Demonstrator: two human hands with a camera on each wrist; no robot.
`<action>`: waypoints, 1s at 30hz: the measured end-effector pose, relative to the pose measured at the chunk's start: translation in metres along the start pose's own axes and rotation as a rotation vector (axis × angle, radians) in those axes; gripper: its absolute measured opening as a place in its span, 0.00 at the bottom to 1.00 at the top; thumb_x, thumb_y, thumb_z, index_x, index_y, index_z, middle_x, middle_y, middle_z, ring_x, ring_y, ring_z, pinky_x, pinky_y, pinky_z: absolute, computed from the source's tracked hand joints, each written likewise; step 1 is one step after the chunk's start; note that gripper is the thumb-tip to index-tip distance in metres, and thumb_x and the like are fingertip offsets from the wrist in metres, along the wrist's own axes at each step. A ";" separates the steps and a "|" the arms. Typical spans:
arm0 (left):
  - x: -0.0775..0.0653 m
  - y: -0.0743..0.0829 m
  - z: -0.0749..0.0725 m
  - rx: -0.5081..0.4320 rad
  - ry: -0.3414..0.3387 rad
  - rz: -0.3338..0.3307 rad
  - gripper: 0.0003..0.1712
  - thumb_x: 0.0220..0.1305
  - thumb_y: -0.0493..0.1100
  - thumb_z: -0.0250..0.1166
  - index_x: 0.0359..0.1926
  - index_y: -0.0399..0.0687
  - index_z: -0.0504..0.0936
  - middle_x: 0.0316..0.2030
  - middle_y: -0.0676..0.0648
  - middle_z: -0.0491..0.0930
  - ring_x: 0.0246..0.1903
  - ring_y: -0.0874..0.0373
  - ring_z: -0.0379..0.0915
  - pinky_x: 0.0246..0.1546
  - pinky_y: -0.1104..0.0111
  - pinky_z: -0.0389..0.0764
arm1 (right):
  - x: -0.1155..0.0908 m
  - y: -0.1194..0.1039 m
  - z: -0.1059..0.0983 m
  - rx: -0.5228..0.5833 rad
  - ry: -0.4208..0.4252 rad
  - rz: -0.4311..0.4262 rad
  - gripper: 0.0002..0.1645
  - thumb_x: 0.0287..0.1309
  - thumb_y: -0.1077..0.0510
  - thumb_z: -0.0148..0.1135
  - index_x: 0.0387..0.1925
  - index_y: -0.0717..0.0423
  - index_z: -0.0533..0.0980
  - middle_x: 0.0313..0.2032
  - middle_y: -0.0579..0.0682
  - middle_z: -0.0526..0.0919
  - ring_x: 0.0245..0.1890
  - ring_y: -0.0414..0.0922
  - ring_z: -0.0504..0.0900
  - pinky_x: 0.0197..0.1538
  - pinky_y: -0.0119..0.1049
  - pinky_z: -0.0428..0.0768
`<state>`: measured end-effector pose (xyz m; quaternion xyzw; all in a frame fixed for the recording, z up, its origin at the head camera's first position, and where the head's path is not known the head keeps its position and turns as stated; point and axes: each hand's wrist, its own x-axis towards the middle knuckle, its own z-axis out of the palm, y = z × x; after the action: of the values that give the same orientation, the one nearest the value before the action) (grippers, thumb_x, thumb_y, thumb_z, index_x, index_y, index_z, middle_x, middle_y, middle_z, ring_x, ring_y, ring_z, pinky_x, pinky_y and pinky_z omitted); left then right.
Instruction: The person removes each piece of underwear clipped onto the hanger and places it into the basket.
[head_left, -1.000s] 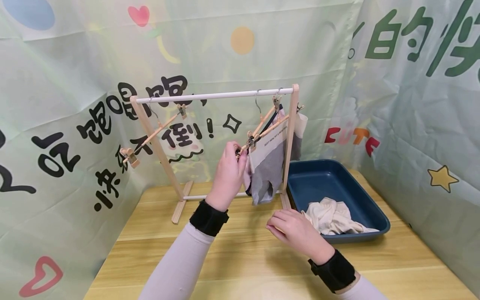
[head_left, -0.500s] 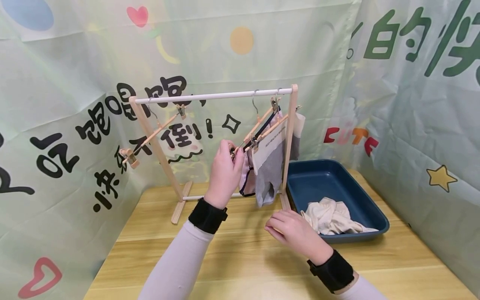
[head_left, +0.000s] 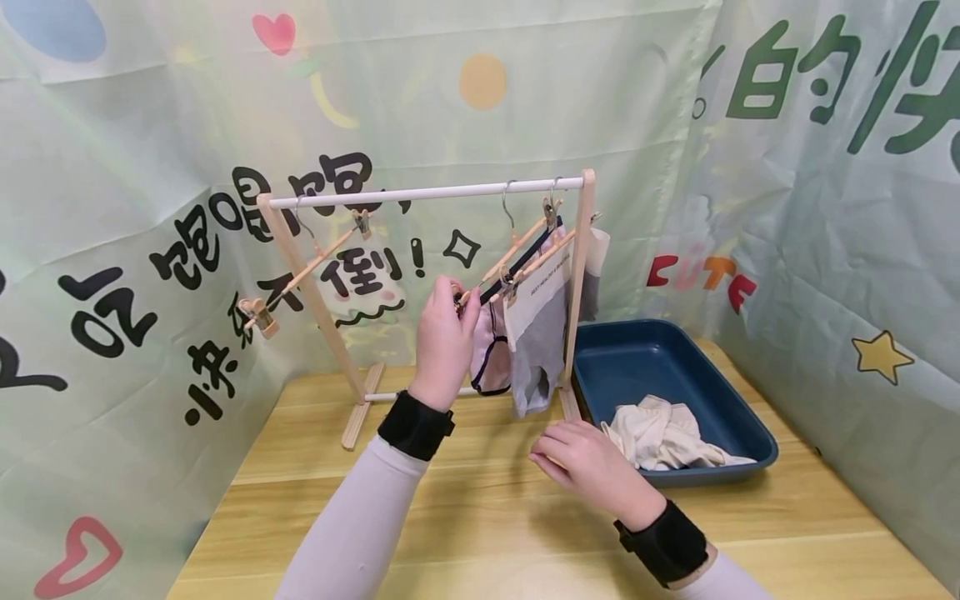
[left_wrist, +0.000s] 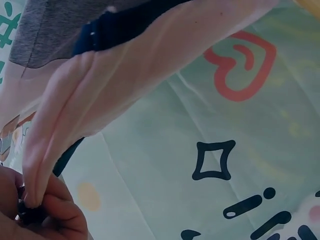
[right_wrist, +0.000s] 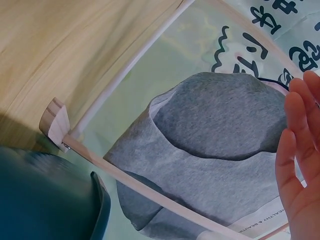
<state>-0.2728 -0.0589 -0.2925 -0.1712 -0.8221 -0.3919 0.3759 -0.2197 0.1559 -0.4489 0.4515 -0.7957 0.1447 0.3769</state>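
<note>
In the head view my left hand point(head_left: 444, 346) pinches the near clip end of a wooden clip hanger point(head_left: 510, 252) hooked on the rack's white rod point(head_left: 427, 193). Pale pink underpants point(head_left: 489, 354) with navy trim hang from that hanger; the left wrist view shows their cloth point(left_wrist: 115, 85) running down to my fingertips. Just right of them hang grey-and-white underpants point(head_left: 538, 358) with printed lettering, on another clip hanger. My right hand point(head_left: 596, 468) hovers in front of the basin, fingers loosely bent and holding nothing. Its fingers point(right_wrist: 292, 125) appear beside the grey cloth in the right wrist view.
A dark blue basin point(head_left: 630, 342) stands on the wooden table point(head_left: 480, 533) at the right, with a crumpled cream cloth point(head_left: 656, 437) inside. One bare clip hanger point(head_left: 318, 262) hangs at the rod's left end. A printed fabric backdrop point(head_left: 420, 50) encloses the table's back and sides.
My left hand has shifted a little left, drawing the hanger with the pink underpants along. More of the pink cloth shows beside the grey pair. My right hand has barely moved.
</note>
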 end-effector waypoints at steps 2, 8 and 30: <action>0.001 -0.001 0.000 -0.005 0.011 0.009 0.13 0.79 0.44 0.57 0.44 0.37 0.70 0.33 0.40 0.75 0.31 0.49 0.74 0.32 0.61 0.77 | 0.000 0.000 -0.001 0.000 -0.008 0.010 0.07 0.72 0.52 0.63 0.35 0.46 0.81 0.31 0.39 0.81 0.32 0.37 0.80 0.39 0.35 0.79; 0.002 -0.002 0.001 -0.002 0.035 0.020 0.12 0.79 0.42 0.57 0.43 0.36 0.70 0.32 0.38 0.74 0.31 0.46 0.75 0.32 0.58 0.78 | 0.000 -0.001 -0.002 0.001 -0.029 0.026 0.09 0.73 0.51 0.61 0.35 0.45 0.81 0.31 0.39 0.81 0.32 0.37 0.80 0.39 0.35 0.79; 0.007 -0.008 0.004 -0.014 0.115 0.055 0.07 0.75 0.36 0.58 0.40 0.35 0.70 0.28 0.39 0.72 0.28 0.47 0.73 0.28 0.61 0.74 | 0.002 -0.002 -0.004 0.012 -0.004 0.015 0.03 0.65 0.56 0.70 0.35 0.46 0.82 0.31 0.39 0.81 0.33 0.37 0.81 0.39 0.35 0.80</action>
<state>-0.2838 -0.0608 -0.2926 -0.1735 -0.7913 -0.3963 0.4321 -0.2170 0.1565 -0.4450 0.4481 -0.7989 0.1516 0.3715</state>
